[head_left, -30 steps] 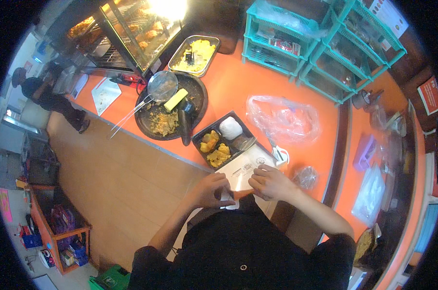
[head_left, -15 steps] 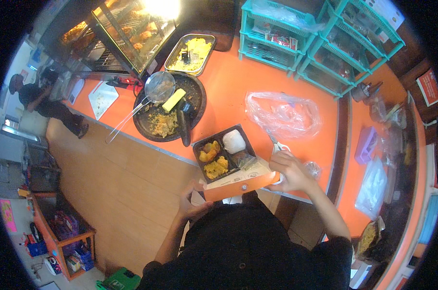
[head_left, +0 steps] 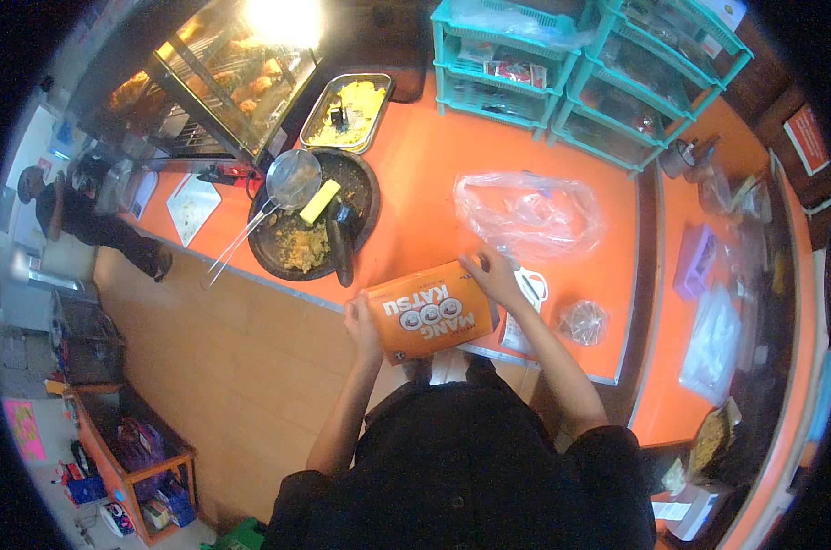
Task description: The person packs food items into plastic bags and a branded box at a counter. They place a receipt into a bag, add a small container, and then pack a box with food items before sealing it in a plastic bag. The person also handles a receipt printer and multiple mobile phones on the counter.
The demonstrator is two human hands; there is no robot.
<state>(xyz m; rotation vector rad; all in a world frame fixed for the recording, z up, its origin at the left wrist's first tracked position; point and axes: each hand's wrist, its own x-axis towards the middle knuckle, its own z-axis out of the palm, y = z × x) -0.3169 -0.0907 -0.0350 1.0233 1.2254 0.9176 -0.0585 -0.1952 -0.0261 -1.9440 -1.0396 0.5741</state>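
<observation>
Both hands grip a flat orange cardboard food box (head_left: 431, 319) with a printed lid at the near edge of the orange counter (head_left: 415, 174): the left hand (head_left: 363, 323) clamps its left end, the right hand (head_left: 493, 275) its far right corner. The box looks just closed, so the step in hand seems to be packing it; next probably comes the crumpled clear plastic bag (head_left: 528, 213) just beyond, which calls for freeing one hand.

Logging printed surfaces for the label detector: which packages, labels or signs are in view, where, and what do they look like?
Orange box: flat rectangle with white and dark print, held at the counter edge between left hand and right hand.
Red sign: small rectangle, far right wall.
Pink sign: bright rectangle, lower left by the floor.
Clear plastic bag: crumpled on the orange counter.
</observation>
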